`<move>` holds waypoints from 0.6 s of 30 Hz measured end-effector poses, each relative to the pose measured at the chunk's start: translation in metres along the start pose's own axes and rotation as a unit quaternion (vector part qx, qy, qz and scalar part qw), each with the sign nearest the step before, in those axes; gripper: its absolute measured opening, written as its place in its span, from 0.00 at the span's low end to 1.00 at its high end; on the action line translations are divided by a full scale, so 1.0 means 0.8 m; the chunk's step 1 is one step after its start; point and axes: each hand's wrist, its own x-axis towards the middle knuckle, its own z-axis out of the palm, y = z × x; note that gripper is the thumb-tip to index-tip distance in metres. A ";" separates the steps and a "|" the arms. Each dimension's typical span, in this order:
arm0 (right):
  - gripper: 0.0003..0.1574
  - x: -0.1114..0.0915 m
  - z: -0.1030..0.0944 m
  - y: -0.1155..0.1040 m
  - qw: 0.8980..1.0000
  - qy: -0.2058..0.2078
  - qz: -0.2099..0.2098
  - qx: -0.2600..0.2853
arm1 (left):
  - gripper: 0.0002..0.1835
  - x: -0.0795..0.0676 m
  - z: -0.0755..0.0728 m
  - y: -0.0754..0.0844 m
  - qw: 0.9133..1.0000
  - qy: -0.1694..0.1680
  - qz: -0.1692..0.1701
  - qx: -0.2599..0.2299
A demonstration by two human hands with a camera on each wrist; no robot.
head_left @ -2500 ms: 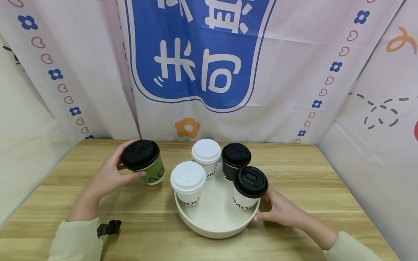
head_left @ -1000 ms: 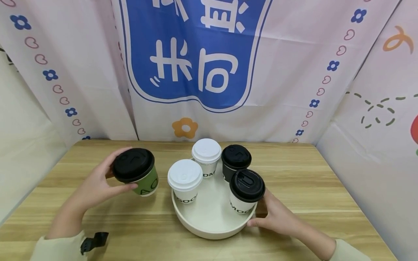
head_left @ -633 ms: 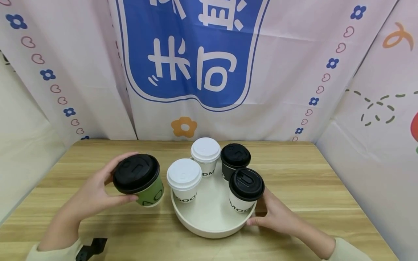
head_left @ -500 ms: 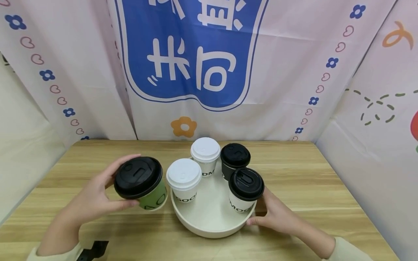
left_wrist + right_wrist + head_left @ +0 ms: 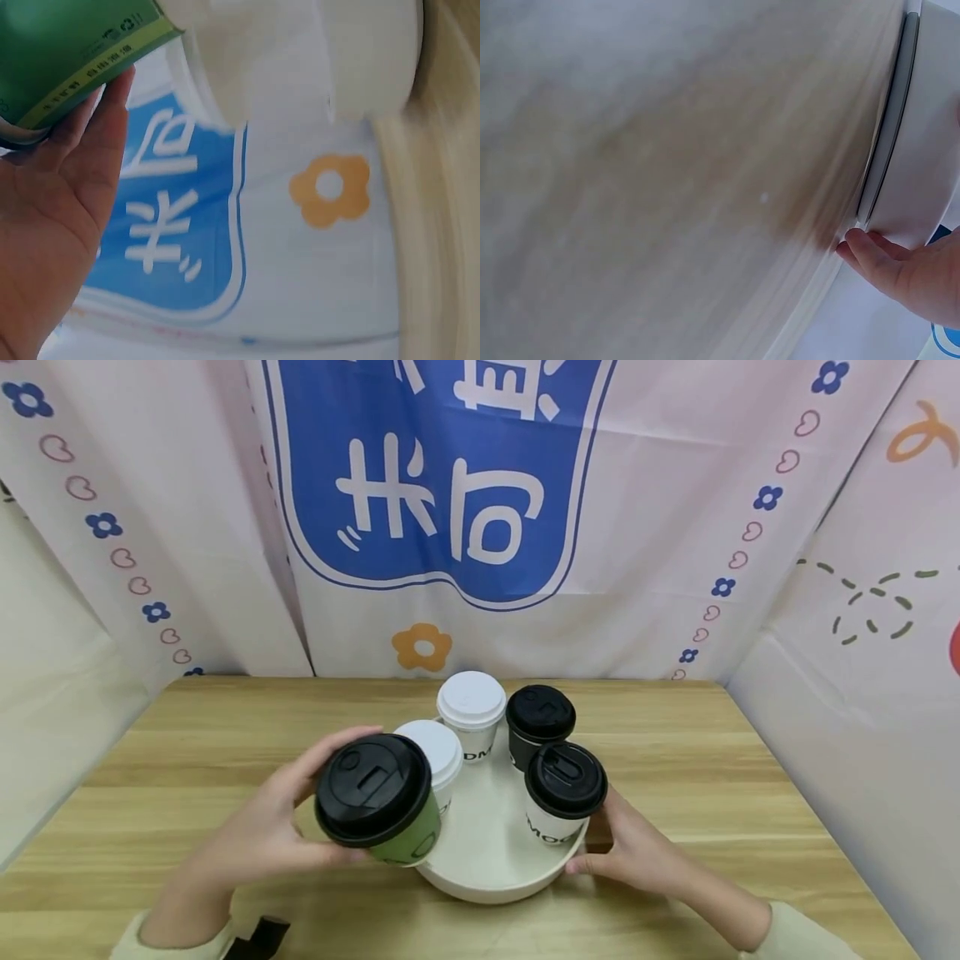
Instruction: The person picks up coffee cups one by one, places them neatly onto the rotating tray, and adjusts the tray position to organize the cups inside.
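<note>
My left hand (image 5: 273, 831) grips a green paper coffee cup (image 5: 414, 842) with a black lid, tilted and raised over the left front rim of a round cream tray (image 5: 487, 864). In the left wrist view the fingers lie along the green cup (image 5: 82, 56). On the tray stand a white-lidded cup (image 5: 438, 747), partly hidden by the green one, a second white-lidded cup (image 5: 472, 702), a dark cup (image 5: 540, 718) and a white cup with a black lid (image 5: 566, 785). My right hand (image 5: 637, 847) holds the tray's right side, thumb at the front.
The wooden table (image 5: 697, 760) carries the tray near its middle. A printed cloth (image 5: 637, 593) hangs behind the back edge, and pale walls flank both sides. A black strap (image 5: 262, 935) sticks out at the left sleeve.
My left hand has brought the green cup toward the front, then right to the tray, and it now covers part of the front white-lidded cup. My right hand stays at the tray.
</note>
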 end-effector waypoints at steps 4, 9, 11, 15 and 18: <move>0.71 0.000 -0.002 -0.002 1.000 -0.001 -0.005 0.003 | 0.56 0.010 0.021 0.003 0.999 -0.021 -0.020 0.016; 0.69 0.000 -0.002 -0.003 1.000 -0.006 -0.008 0.006 | 0.53 0.019 0.046 -0.002 0.999 -0.028 -0.018 0.017; 0.69 0.000 -0.002 -0.003 1.000 -0.006 -0.010 0.007 | 0.53 0.023 0.056 -0.003 0.999 -0.024 -0.022 0.014; 0.69 -0.001 -0.002 -0.003 1.000 -0.006 -0.011 0.008 | 0.52 0.029 0.074 -0.003 1.000 -0.010 -0.029 0.001; 0.69 0.000 -0.002 -0.004 1.000 -0.005 -0.011 0.009 | 0.52 0.032 0.087 -0.002 1.000 0.004 -0.031 -0.001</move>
